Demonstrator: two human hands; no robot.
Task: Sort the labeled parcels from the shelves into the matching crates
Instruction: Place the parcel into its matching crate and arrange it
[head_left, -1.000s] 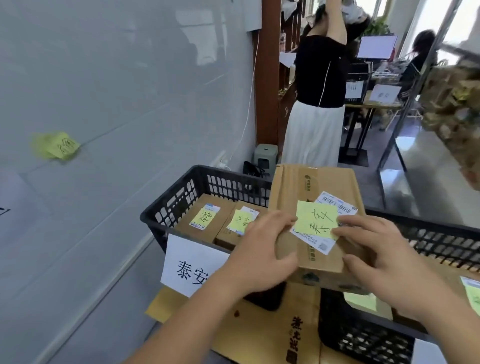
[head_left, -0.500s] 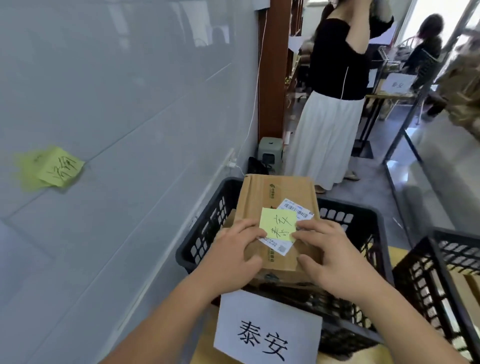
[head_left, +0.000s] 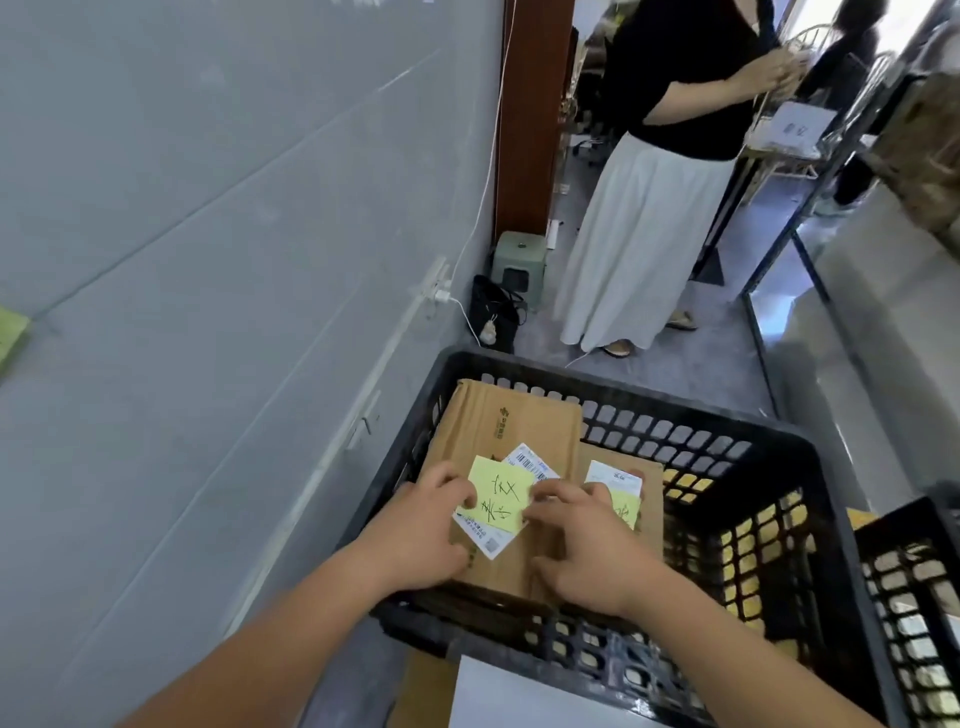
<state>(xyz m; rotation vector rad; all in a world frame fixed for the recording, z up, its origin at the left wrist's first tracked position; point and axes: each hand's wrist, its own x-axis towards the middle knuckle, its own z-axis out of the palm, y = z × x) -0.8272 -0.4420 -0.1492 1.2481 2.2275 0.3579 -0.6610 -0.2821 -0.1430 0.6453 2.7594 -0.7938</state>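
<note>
A brown cardboard parcel (head_left: 511, 431) with a yellow handwritten note (head_left: 500, 492) and a white barcode label lies inside the black plastic crate (head_left: 810, 499), on its left side. My left hand (head_left: 423, 525) grips the parcel's near left edge, thumb by the note. My right hand (head_left: 584, 545) holds its near right edge, fingers on top. A second labeled parcel (head_left: 649, 499) lies in the crate just to the right, partly hidden by my right hand. A white sign (head_left: 524, 699) hangs on the crate's front.
A grey wall (head_left: 208, 260) runs close along the left, with a yellow note (head_left: 10, 338) stuck on it. A person in a white skirt (head_left: 639, 228) stands beyond the crate. Another black crate (head_left: 919, 597) sits at the right. Metal shelving (head_left: 810, 171) stands at the right.
Both hands have lowered the parcel down into the crate on its left side. The view has tilted down and closer, and a second parcel now shows beside it.
</note>
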